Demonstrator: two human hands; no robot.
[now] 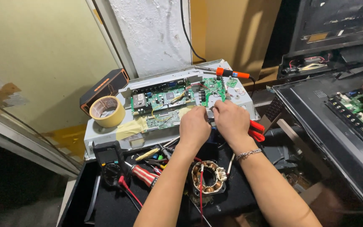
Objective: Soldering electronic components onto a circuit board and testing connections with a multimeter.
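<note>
The green circuit boards (169,103) lie bare on the grey metal chassis (106,134), yellow tape strips across the lower one, so the opening-up looks done. My left hand (194,126) and right hand (231,122) meet at the boards' near edge, fingers curled; what they pinch, I cannot tell. Red-handled pliers (256,130) sit beside my right wrist.

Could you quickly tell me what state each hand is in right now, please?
Left hand: curled at the metal chassis edge; contents cannot be told.
Right hand: closed on red-handled pliers.
</note>
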